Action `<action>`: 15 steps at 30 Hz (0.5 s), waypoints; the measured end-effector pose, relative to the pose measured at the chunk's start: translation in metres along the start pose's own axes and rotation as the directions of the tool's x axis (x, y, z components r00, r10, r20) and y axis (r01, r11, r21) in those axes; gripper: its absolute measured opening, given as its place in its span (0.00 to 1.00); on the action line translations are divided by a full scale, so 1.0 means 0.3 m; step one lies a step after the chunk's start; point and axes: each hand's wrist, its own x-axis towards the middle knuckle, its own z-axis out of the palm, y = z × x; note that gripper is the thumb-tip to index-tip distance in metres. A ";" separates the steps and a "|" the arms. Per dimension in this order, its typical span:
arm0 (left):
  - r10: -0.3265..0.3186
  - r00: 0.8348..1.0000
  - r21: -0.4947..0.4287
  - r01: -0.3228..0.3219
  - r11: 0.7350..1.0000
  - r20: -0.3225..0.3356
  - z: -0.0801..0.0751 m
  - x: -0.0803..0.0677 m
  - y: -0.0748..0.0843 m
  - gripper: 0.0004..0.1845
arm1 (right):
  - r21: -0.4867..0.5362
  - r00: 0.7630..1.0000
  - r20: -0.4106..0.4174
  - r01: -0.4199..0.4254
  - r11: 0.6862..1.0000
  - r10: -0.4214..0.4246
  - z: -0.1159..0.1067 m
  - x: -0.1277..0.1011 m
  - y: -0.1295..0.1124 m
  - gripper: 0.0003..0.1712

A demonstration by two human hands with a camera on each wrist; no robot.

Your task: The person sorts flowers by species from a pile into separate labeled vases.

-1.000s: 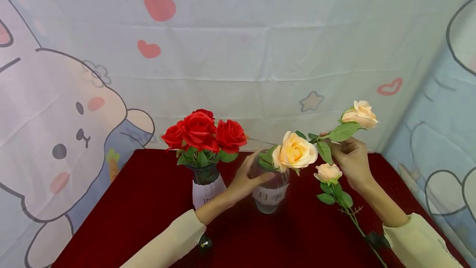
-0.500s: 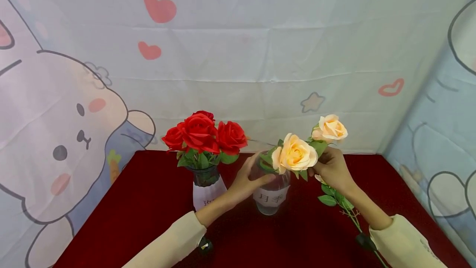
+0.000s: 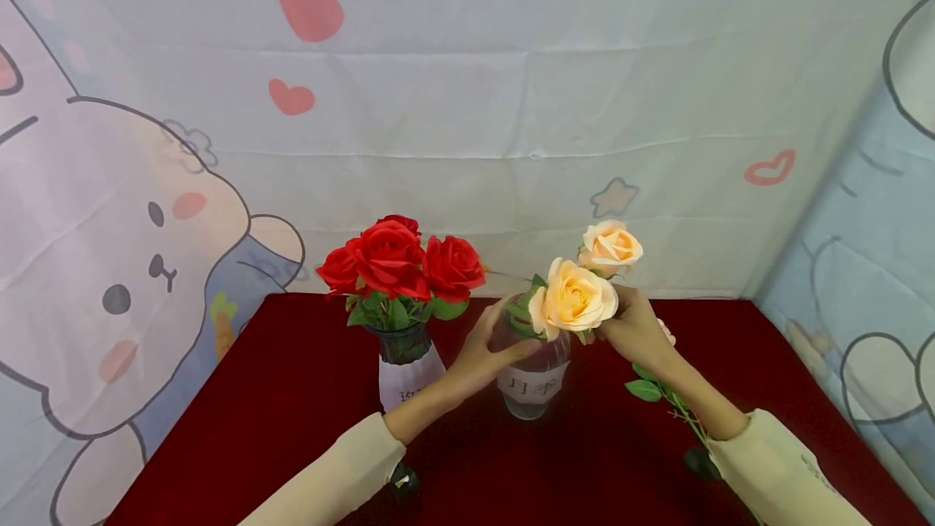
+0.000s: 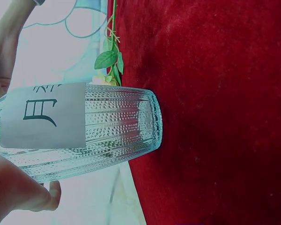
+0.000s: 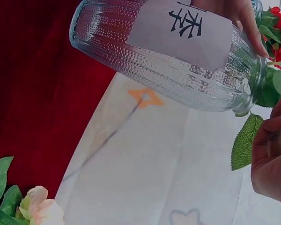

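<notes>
My left hand (image 3: 485, 355) grips the upper part of a clear ribbed glass vase (image 3: 527, 408), which stands upright with a white paper label (image 4: 47, 117). A pale yellow rose (image 3: 577, 299) leans out of its mouth to the right. My right hand (image 3: 635, 331) is beside the mouth, with its fingers pinching the stem of a peach rose (image 3: 612, 247). That bloom stands behind and above the yellow one. The yellow rose hides the fingertips in the head view. In the right wrist view, green leaves (image 5: 247, 143) hang between the right hand and the vase mouth.
Left of the glass vase stands a dark-rimmed vase (image 3: 402, 346) of red roses (image 3: 390, 258), with a white label. Another peach rose (image 5: 44, 208) lies on the red cloth (image 3: 292, 396) to the right, partly behind my right arm. A printed curtain (image 3: 438, 104) hangs behind.
My right hand has moved left to the vase mouth, bringing the peach rose from the far right to behind the yellow one. The left hand keeps its grip on the vase.
</notes>
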 end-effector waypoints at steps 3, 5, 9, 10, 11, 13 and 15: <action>0.006 1.000 0.000 -0.006 1.000 0.000 -0.001 -0.001 0.004 0.44 | -0.017 1.000 0.001 -0.021 1.000 0.021 0.012 0.009 0.006 0.04; -0.001 1.000 -0.003 0.001 1.000 0.002 -0.001 -0.001 0.005 0.44 | -0.041 1.000 0.003 -0.016 0.999 0.016 0.021 0.015 0.010 0.03; -0.014 1.000 -0.011 0.014 1.000 0.000 0.000 -0.004 0.006 0.46 | -0.128 1.000 0.012 0.021 0.992 -0.019 0.041 0.027 0.022 0.02; -0.020 1.000 -0.016 0.020 1.000 0.001 0.000 -0.005 0.006 0.46 | -0.141 1.000 0.017 0.024 0.990 -0.022 0.047 0.029 0.028 0.04; -0.020 1.000 -0.020 0.020 1.000 0.002 0.000 -0.006 0.007 0.46 | -0.156 0.999 0.022 0.026 0.987 -0.023 0.053 0.032 0.034 0.06; -0.021 1.000 -0.027 0.021 0.999 0.001 0.000 -0.009 0.009 0.46 | -0.154 0.999 0.034 0.009 0.988 -0.004 0.064 0.035 0.043 0.09; -0.027 1.000 -0.031 0.027 0.999 0.000 0.000 -0.012 0.010 0.46 | -0.138 0.999 0.039 -0.010 0.990 0.016 0.072 0.036 0.043 0.11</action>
